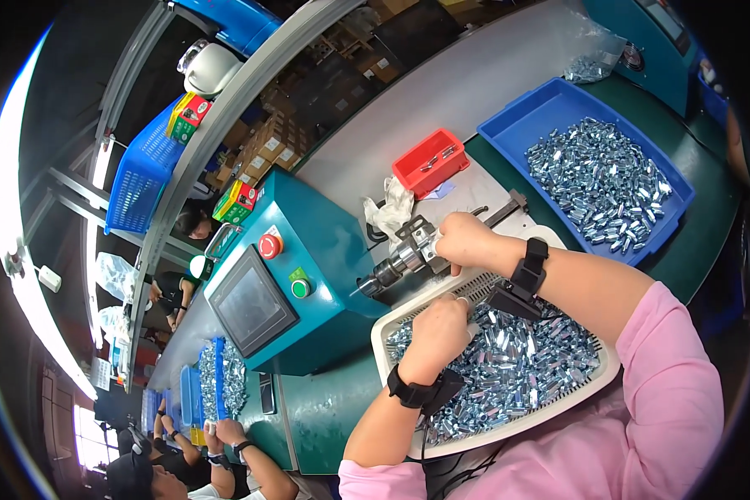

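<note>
My right hand (468, 242) is closed at the metal spindle fixture (410, 252) of a bench machine, its fingers against the clamp end. What it grips there is hidden by the hand. Closer to me, my left hand (442, 332) is curled over the left part of a white plastic basket (606, 367), fingertips pressed together; anything in them is too hidden to name. Something whitish shows at its fingertips. Small shiny hexagonal metal parts (508, 367) fill the basket. Both wrists wear black straps with small dark boxes.
The teal machine housing (321, 250) with a screen and buttons stands left of my hands. Beyond the fixture are a red bin (431, 163) and a white cloth (389, 208). A blue tray (508, 125) of metal parts lies at right. Other people sit at lower left.
</note>
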`<state>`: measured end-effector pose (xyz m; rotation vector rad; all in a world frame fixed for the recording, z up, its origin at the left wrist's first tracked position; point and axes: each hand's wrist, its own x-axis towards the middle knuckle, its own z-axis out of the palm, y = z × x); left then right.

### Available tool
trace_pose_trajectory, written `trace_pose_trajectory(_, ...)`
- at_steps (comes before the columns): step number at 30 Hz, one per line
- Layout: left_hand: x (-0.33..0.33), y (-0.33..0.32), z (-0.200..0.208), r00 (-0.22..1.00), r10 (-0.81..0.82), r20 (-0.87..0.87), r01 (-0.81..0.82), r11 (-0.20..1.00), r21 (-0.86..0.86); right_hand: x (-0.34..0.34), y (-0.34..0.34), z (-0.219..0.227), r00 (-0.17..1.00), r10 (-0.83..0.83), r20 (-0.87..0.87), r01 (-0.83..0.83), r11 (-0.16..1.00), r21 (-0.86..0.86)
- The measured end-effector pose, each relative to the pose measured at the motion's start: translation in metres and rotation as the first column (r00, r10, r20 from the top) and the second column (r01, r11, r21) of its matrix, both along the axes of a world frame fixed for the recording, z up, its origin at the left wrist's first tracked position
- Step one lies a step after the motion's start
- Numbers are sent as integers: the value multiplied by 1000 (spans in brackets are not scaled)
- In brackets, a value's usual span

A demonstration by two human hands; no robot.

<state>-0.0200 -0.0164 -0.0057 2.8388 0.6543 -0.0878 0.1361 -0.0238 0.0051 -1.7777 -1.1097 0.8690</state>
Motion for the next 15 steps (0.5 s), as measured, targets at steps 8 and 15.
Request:
trace_pose_trajectory(8,-2,5,-6,996,-87,34,86,996,33,-6,3,-4,999,-48,-5,48,998,34)
trace_pose_trajectory(15,-8,10,18,913,110,393,42,933,-358,-4,2,-10,998,-58,-28,60,996,66)
